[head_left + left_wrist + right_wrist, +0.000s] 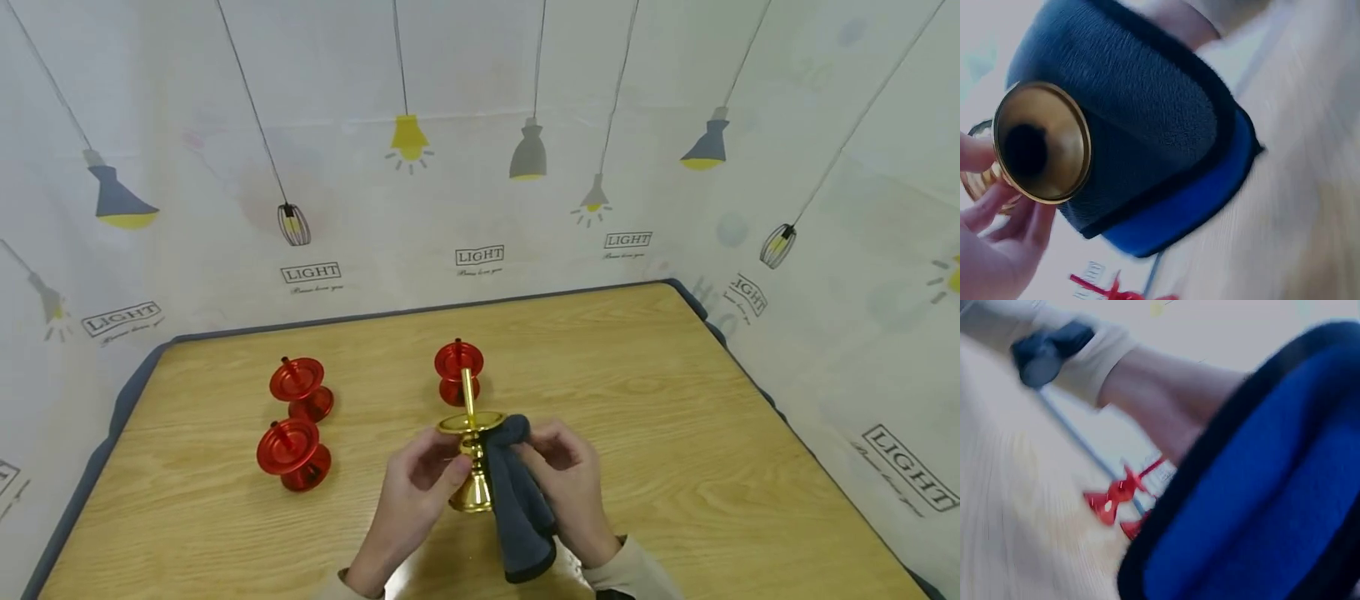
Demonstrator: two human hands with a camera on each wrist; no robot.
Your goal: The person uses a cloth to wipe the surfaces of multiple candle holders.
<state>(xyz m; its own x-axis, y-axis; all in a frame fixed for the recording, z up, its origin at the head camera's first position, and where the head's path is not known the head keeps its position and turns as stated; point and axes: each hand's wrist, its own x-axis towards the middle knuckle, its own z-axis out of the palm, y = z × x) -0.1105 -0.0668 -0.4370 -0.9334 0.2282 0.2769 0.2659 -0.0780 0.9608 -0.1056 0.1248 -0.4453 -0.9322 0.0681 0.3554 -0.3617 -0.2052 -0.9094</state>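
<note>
In the head view my left hand (412, 487) grips a gold candle holder (474, 493) by its narrow stem, tilted slightly above the table. Its round dish and tall thin tube point up. My right hand (568, 479) pinches a dark blue-grey cloth (517, 521) with black edging against the holder's right side, just under the dish; the rest hangs down. From the left wrist view, the holder's hollow base (1071, 140) faces the camera beside the cloth (1147, 106). A bright blue underside of the cloth (1254, 506) fills much of the right wrist view, hiding the right fingers.
Two red candle holders stand on the left of the wooden table (675, 400), one farther back (297, 382) and one nearer (288, 447). Another red candle holder (457, 360) stands behind the gold one. A lamp-printed curtain (480, 192) surrounds the table's back and sides.
</note>
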